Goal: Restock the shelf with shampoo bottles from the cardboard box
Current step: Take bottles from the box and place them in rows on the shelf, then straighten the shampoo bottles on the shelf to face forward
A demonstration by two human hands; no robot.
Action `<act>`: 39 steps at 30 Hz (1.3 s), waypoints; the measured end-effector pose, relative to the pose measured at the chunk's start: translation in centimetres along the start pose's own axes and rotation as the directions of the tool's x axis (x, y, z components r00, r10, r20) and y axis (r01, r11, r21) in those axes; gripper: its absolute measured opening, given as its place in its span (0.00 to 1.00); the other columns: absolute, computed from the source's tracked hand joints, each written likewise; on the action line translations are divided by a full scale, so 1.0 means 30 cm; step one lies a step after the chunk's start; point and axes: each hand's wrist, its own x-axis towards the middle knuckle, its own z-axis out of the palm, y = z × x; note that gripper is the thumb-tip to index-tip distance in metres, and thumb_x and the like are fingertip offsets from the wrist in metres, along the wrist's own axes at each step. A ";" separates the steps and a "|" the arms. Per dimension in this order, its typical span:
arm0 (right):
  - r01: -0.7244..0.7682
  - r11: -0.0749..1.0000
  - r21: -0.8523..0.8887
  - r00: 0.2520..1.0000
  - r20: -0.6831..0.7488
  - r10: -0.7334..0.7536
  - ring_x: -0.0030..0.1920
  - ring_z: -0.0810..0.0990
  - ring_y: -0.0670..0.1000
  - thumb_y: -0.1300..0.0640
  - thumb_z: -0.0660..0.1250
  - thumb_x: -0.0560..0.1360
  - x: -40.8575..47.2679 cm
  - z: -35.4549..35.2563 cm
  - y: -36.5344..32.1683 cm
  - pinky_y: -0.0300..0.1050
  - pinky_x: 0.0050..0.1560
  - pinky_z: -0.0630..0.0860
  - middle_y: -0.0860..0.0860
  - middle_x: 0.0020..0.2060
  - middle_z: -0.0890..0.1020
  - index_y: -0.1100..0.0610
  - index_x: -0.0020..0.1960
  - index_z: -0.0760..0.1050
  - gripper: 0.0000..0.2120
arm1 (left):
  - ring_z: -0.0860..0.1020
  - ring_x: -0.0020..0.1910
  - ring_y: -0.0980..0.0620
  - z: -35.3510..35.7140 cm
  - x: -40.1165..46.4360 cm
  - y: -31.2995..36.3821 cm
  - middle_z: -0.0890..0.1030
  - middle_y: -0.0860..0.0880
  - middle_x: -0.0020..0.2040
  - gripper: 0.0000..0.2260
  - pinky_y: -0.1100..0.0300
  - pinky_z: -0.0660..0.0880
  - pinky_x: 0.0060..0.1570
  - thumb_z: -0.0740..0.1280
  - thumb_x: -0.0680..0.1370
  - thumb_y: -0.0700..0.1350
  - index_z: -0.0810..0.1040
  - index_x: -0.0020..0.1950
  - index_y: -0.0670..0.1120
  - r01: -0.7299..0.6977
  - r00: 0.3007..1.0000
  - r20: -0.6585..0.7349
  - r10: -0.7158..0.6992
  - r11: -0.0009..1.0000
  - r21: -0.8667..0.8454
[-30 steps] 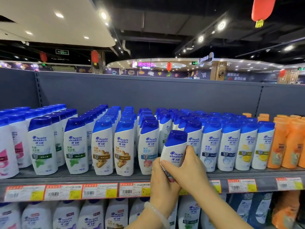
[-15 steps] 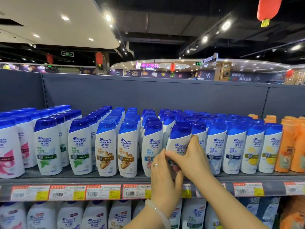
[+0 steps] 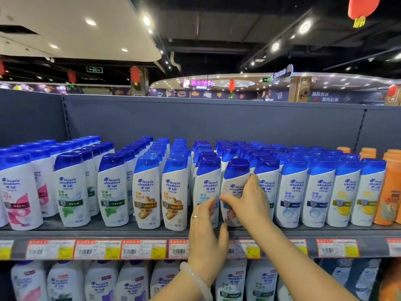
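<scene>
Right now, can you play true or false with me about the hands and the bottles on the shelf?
1. The right hand grips a shampoo bottle. True.
2. That bottle has a red cap. False: its cap is blue.
3. The left hand wears a ring. True.
4. The orange bottles stand at the left end of the shelf. False: they stand at the right end.

White shampoo bottles (image 3: pixel 147 192) with blue caps; orange bottles (image 3: pixel 390 192) rightmost.
</scene>
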 end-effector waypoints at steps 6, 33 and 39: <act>-0.002 0.998 -0.055 1.000 0.019 0.003 0.51 0.80 0.54 0.50 0.73 0.68 0.011 -0.007 -0.009 0.44 0.40 0.74 0.54 0.54 0.78 0.57 0.57 0.59 0.28 | 0.66 0.55 0.74 0.005 -0.019 -0.020 0.67 0.65 0.54 0.23 0.80 0.63 0.56 0.66 0.70 0.41 0.67 0.64 0.51 0.012 0.999 0.042 -0.013 1.000 0.029; 0.278 0.921 -0.272 0.951 -0.057 -0.304 0.60 0.74 0.56 0.56 0.68 0.74 0.038 -0.143 -0.047 0.48 0.56 0.71 0.55 0.59 0.76 0.59 0.66 0.67 0.23 | 0.71 0.49 0.64 -0.072 0.096 0.055 0.72 0.56 0.48 0.15 0.78 0.67 0.50 0.62 0.72 0.49 0.73 0.57 0.45 -0.098 0.995 0.026 0.098 0.995 0.016; 0.441 0.797 -0.413 0.898 0.185 -0.400 0.63 0.71 0.54 0.42 0.68 0.71 0.181 -0.245 -0.107 0.49 0.62 0.65 0.50 0.61 0.77 0.52 0.66 0.71 0.27 | 0.73 0.56 0.44 -0.189 0.370 0.118 0.79 0.44 0.55 0.11 0.62 0.65 0.52 0.69 0.74 0.42 0.79 0.55 0.41 -0.164 0.985 0.106 0.135 0.924 0.345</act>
